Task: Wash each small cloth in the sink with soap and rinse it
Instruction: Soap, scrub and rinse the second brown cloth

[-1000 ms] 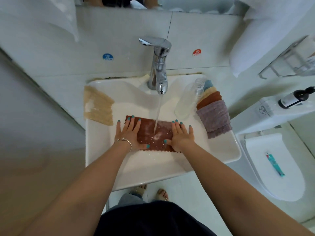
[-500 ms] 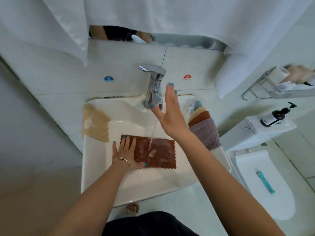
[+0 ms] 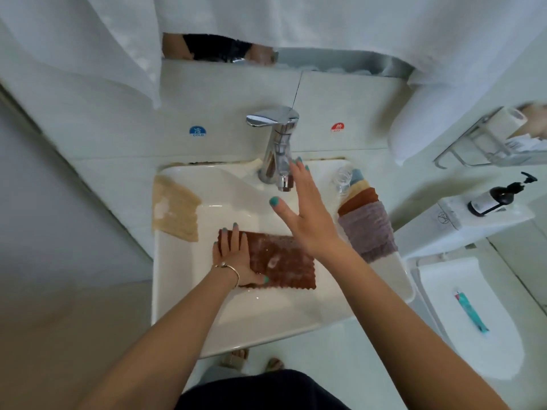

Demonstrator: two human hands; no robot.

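A wet brown cloth (image 3: 281, 263) lies flat in the white sink (image 3: 183, 306), with soap foam on it. My left hand (image 3: 233, 258) presses flat on the cloth's left end, fingers spread. My right hand (image 3: 305, 214) hovers open above the basin, its fingertips by the spout of the chrome tap (image 3: 276, 143). No water stream shows under the spout. A beige cloth (image 3: 174, 211) drapes over the sink's left rim. A stack of folded cloths (image 3: 367, 223), purple on top, rests on the right rim.
A clear bottle (image 3: 342, 179) lies beside the stack. A dark pump bottle (image 3: 497, 198) stands on the toilet tank at right, and a tube (image 3: 470, 312) lies on the toilet lid. White towels hang above. Cold and hot stickers flank the tap.
My right hand left the brown cloth and rose to the tap. The water stream seen earlier no longer shows. My left hand stays pressed on the cloth.
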